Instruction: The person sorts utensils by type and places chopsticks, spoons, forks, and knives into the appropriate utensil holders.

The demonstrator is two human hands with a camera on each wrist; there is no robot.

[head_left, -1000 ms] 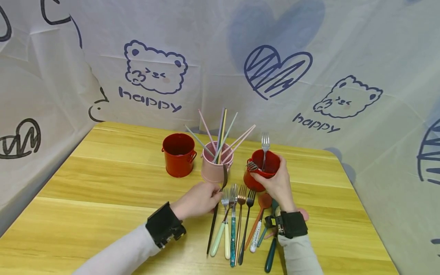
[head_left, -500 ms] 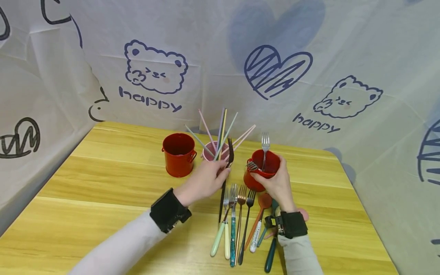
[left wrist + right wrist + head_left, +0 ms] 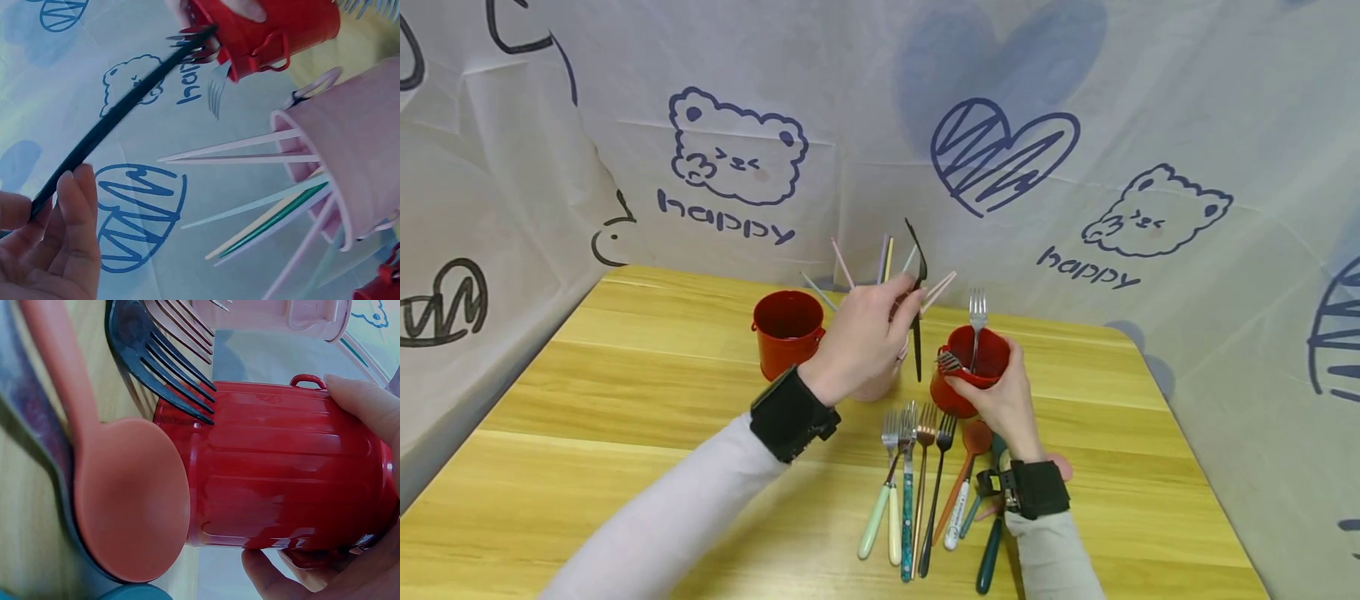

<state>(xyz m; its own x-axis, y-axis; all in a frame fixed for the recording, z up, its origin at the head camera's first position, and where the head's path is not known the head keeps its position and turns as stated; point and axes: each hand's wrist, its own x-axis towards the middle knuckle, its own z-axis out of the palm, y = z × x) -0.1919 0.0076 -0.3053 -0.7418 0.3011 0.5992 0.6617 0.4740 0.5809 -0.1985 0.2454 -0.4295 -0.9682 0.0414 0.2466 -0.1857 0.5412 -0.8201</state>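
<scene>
My left hand (image 3: 865,333) pinches a long black fork (image 3: 917,346) and holds it upright, overlapping the pink bucket (image 3: 874,385) in the head view. In the left wrist view its dark handle (image 3: 119,115) slants from the fingers towards the right-hand bucket's mouth. My right hand (image 3: 1006,404) grips that red bucket (image 3: 951,396) by the rim, thumb in front. Two forks stand in it, a silver fork (image 3: 977,308) upright and another fork (image 3: 950,362) leaning over the near rim. Up close, the right wrist view has an orange spoon (image 3: 134,500) and a black fork (image 3: 140,347) beside the bucket.
Several forks (image 3: 927,425) and spoons lie in a row on the wooden table (image 3: 625,417), in front of the buckets. Pink, green and purple chopsticks (image 3: 231,139) stick out of the pink bucket. Another red bucket (image 3: 786,346) stands left. A printed cloth (image 3: 865,100) hangs behind.
My left hand has lifted the black fork off the table and carried it up and away, past the pink bucket's front. The right hand and its bucket have stayed in place.
</scene>
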